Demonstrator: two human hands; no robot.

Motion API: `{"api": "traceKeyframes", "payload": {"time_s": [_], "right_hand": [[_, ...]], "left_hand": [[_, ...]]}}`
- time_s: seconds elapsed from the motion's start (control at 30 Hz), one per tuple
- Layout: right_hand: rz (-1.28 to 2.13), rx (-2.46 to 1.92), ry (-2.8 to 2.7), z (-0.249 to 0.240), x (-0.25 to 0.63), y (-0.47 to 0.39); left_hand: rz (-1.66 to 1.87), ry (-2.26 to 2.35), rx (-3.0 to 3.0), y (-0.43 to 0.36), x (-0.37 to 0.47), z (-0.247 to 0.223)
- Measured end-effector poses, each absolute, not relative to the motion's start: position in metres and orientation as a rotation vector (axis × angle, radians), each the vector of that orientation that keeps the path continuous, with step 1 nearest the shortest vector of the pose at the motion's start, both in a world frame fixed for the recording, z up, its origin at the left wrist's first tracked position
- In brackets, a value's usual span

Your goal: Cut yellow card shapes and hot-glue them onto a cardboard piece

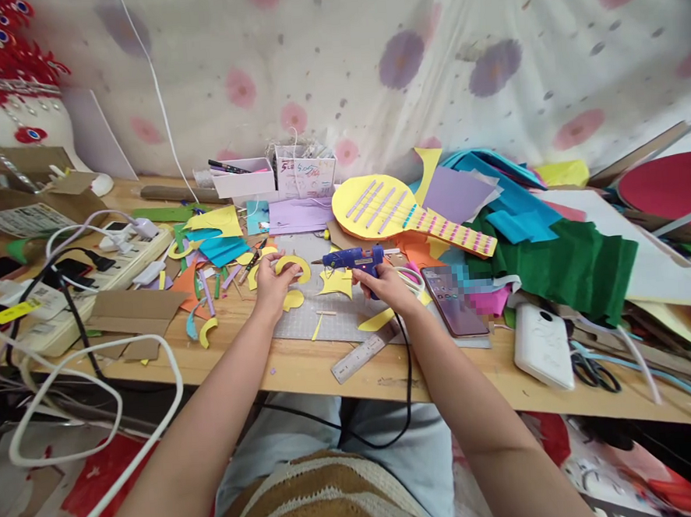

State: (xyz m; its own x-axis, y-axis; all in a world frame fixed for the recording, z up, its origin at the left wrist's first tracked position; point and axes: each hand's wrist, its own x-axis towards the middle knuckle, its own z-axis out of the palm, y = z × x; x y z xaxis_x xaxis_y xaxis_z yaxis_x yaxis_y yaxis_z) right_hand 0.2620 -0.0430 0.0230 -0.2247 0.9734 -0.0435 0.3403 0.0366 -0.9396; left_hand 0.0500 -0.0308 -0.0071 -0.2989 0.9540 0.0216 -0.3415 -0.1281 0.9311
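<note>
Pinched in my left hand is a yellow foam ring piece, curved like an arc. My right hand grips a blue hot glue gun, its nozzle pointing left, close to the yellow piece; whether the two touch I cannot tell. Below them lies a grey cutting mat with yellow foam scraps on it. A metal ruler rests across the mat's front edge. Behind my right hand sits a yellow guitar-shaped craft with purple strips on its body and pink marks along its neck.
A phone, a white power bank and black scissors lie on the right. Crumpled green paper is behind them. At left are a power strip, tangled cables and cardboard. The glue gun's black cord hangs over the table edge.
</note>
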Motion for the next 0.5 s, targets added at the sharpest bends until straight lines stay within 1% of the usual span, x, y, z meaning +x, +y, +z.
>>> {"api": "traceKeyframes", "payload": {"time_s": [0.5], "right_hand": [[1.156, -1.392, -1.672, 0.019, 0.2612, -0.041]], "left_hand": [[1.621, 1.088, 0.828, -0.0332, 0.0502, -0.0053]]}}
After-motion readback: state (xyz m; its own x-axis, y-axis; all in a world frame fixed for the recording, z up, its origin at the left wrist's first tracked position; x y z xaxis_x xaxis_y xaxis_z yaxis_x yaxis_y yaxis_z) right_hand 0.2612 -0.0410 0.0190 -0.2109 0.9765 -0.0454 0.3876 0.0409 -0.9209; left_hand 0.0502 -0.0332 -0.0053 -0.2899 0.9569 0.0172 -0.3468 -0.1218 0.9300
